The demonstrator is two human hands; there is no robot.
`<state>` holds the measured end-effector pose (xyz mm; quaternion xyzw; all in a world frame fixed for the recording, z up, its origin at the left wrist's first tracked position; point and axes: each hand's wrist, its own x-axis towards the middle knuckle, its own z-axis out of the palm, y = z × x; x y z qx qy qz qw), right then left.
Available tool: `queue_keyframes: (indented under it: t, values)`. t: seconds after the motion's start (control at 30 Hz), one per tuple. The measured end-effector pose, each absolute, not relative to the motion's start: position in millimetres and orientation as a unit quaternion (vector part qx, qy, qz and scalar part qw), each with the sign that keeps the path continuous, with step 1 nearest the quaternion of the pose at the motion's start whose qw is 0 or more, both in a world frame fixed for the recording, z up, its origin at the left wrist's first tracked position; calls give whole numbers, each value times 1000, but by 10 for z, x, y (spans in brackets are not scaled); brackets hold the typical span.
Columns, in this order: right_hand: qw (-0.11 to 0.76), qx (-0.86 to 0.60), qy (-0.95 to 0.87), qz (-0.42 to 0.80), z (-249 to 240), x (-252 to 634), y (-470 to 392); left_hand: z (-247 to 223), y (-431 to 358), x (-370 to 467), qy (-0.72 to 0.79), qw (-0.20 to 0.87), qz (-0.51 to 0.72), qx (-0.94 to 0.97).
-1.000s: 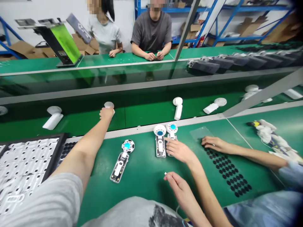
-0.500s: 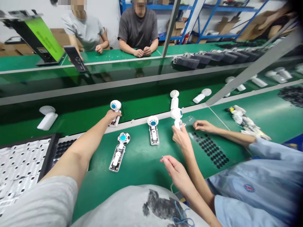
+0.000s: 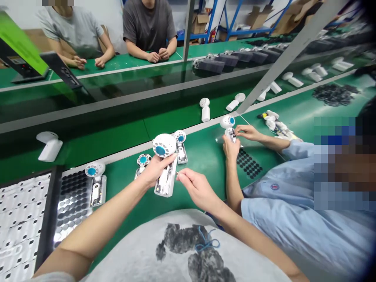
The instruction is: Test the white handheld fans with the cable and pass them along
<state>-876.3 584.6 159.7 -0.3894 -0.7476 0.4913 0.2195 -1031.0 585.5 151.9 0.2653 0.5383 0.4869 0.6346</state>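
My left hand (image 3: 155, 171) grips a white handheld fan (image 3: 163, 145) by its neck. The fan's round head has a blue centre, and its handle is uncovered, with the inner parts showing. Close by on the right, my right hand (image 3: 198, 188) is pinched on a thin, small item (image 3: 177, 172) whose kind I cannot make out; its tip points at the fan's handle. Partly hidden behind my left hand is a fan with a black-and-white head (image 3: 143, 159). Another uncovered fan (image 3: 181, 148) lies just behind the held one. Further left, one more fan (image 3: 95, 180) lies beside a sheet of black round pads (image 3: 72, 203).
A co-worker's hands (image 3: 232, 147) at the right hold another fan (image 3: 228, 122) near a sheet of black discs (image 3: 249, 162). White fans (image 3: 205, 109) lie on the green belt (image 3: 126, 131) behind. A black-framed tray (image 3: 48, 219) stands at left; a slanted metal post (image 3: 273, 66) crosses the right.
My left hand has brought a fan from the belt's edge towards me. My right hand is now beside its handle. The view has shifted, and the co-worker's hands have come together on a fan.
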Motion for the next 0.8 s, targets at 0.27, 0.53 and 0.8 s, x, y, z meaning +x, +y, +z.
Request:
queue_keyframes:
  t: [0.27,0.53,0.8]
  values:
    - [225,-394,-752,478,1582,-8685,5833,1569,5776,-10203,518,659,477,264]
    - [202,-391,-731,523,1556,-8656,5810,1576,5748,-10179,543,649,435,307]
    - [164,-399,-746,507,1449,-8630,5786,1491,5732,-10097,546,627,421,363]
